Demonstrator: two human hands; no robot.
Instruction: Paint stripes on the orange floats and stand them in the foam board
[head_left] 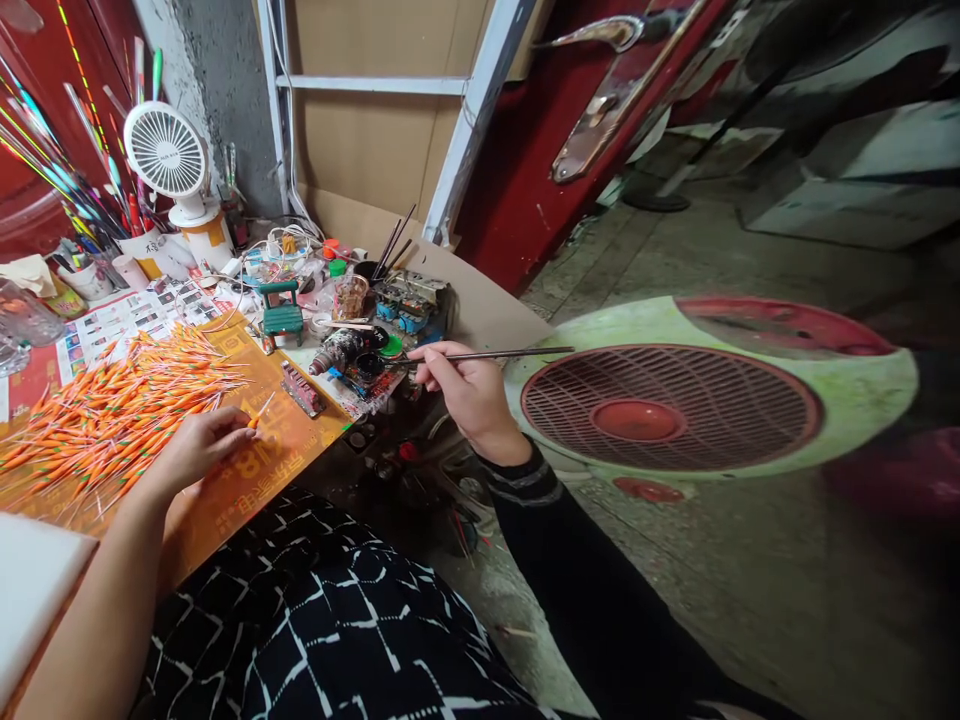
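Head view, starting at the left of the frame: a heap of sticks [112,410] is spread over an orange sheet [300,445], with a small white desk fan [165,150] standing above it in the upper left. The left hand [199,450] rests at the heap's lower right edge, thumb and forefinger pinched on one orange stick [260,410], which juts up and to the right from the fingertips. Right of that, near the middle of the frame, sits a small dark pot [369,366]. The right hand [469,390] has its fingers closed on a thin brush [510,353]. The brush lies almost level, its handle running right over a round floor fan [667,405] and its tip pointing left, just beside the pot. The right hand is the nearer one to the pot, and the pinched stick lies apart from the brush tip, to its left and slightly lower.
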